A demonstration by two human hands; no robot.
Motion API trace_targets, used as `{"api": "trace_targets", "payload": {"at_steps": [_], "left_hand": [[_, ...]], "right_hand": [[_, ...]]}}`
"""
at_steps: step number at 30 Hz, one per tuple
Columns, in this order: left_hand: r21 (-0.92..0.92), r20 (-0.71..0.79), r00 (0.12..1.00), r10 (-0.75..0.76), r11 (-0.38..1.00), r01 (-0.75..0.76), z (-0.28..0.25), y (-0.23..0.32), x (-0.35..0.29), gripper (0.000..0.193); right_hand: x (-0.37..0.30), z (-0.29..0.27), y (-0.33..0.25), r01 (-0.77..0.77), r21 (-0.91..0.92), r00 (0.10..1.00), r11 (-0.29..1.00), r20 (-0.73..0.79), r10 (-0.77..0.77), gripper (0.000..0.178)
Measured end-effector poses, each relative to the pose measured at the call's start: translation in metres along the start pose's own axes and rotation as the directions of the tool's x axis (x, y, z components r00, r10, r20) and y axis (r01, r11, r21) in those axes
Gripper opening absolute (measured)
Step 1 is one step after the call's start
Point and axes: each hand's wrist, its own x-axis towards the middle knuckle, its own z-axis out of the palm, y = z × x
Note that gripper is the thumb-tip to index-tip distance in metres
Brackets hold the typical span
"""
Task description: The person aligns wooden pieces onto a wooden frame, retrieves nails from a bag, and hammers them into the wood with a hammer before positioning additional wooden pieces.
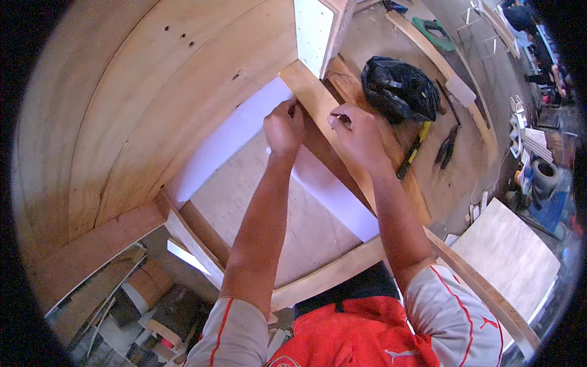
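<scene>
Diagonally, wooden rail (315,93) running upper left to lower right, both hands (284,129) (359,136) curled, any hold unclear

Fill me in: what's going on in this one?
A person is working bare-handed over a wooden frame with a plywood panel inside it. The left hand, fingers curled, is by the inner side of a wooden rail; the right hand is at its other edge. Whether either hand holds something can't be made out. A black plastic bag lies to the right of the rail.
</scene>
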Motion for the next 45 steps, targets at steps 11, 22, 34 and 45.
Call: {"api": "trace_targets", "payload": {"at_steps": [11,22,34,45], "left_hand": [[-0.256,0.017,0.935,0.355,0.905,-0.340,-0.003,0.094,-0.010,0.013],[0.065,0.548,0.648,0.529,0.745,-0.664,0.079,0.117,-0.015,0.048],[0.110,0.559,0.670,0.489,0.756,-0.645,0.079,0.101,-0.019,0.043],[0.087,0.504,0.690,0.520,0.764,-0.639,0.081,0.105,-0.021,0.046]], "right_hand": [[0.007,-0.024,-0.009,0.174,0.194,0.956,0.965,-0.268,-0.118,0.020],[0.036,-0.085,0.065,-0.405,-0.349,0.814,0.845,-0.558,0.160,0.023],[0.039,-0.070,0.073,-0.335,-0.422,0.929,0.843,-0.298,0.220,0.036],[0.034,-0.081,0.117,-0.387,-0.225,0.827,0.894,-0.514,0.228,0.031]]}}
